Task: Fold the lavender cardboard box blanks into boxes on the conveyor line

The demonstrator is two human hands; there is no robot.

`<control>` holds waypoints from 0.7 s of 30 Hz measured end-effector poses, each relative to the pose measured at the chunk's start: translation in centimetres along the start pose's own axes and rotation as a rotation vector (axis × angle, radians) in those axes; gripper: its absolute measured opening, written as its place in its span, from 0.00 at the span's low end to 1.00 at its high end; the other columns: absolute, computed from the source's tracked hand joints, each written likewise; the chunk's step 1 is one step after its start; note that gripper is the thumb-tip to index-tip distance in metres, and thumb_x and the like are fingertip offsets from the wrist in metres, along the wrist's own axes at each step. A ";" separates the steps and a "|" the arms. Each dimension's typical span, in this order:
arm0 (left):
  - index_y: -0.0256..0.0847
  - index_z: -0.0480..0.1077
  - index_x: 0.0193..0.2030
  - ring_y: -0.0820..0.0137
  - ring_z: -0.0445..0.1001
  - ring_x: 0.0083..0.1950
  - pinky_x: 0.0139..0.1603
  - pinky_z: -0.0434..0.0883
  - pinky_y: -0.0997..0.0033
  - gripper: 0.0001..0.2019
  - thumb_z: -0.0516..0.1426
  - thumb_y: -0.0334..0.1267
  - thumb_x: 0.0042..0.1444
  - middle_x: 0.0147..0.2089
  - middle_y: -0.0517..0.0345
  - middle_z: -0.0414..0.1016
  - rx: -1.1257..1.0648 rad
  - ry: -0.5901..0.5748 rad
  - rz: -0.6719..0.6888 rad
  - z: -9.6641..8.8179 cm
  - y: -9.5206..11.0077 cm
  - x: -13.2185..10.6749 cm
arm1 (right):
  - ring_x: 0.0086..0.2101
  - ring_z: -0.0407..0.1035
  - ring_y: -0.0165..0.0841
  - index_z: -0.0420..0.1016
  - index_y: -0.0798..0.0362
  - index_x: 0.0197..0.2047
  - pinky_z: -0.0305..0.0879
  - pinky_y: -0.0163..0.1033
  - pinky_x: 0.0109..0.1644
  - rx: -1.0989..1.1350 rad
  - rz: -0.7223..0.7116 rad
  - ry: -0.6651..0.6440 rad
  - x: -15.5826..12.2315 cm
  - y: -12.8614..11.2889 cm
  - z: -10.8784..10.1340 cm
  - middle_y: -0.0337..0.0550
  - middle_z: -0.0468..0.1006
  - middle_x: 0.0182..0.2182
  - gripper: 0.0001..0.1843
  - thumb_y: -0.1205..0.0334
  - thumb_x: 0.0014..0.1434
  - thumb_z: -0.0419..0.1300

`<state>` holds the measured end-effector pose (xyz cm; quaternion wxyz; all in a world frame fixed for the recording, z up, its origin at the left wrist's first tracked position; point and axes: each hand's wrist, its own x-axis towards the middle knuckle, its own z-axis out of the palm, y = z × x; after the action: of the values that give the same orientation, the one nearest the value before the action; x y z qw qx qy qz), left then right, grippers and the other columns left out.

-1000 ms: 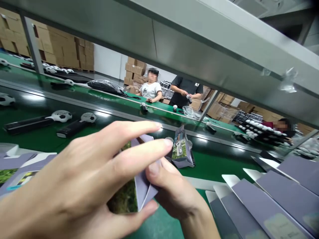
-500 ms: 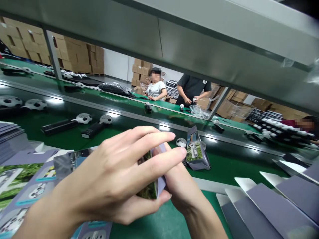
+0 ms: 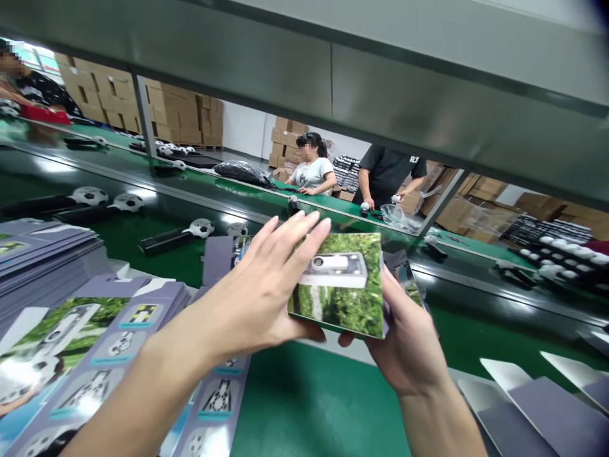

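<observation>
Two-handed hold on a printed product box [image 3: 342, 289], raised level between the palms. Clasps its left end with left hand [image 3: 266, 298], fingers stretched over the top; cups its right end with right hand [image 3: 409, 333]. Below both, green bench top [image 3: 309, 406]; left of left hand, flat printed cartons [image 3: 95, 336]; right of right hand, grey blanks [image 3: 547, 406].

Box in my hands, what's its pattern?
Box shows green foliage and a white device; head view.
</observation>
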<state>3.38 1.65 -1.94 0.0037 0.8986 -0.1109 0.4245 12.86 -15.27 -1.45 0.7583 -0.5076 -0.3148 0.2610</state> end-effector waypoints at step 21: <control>0.45 0.65 0.62 0.56 0.76 0.54 0.49 0.78 0.46 0.18 0.50 0.42 0.67 0.58 0.56 0.73 -0.010 -0.313 -0.394 -0.1 -0.1 0.0 | 0.61 0.58 0.57 0.66 0.60 0.61 0.53 0.63 0.65 -1.486 0.011 0.191 3.4 4.2 -7.4 0.61 0.67 0.59 0.32 0.48 0.60 0.50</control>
<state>3.36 1.80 -1.89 0.0738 0.9576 0.0650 0.2709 20.27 -15.84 -6.72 0.2386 -0.9081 -0.3385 -0.0618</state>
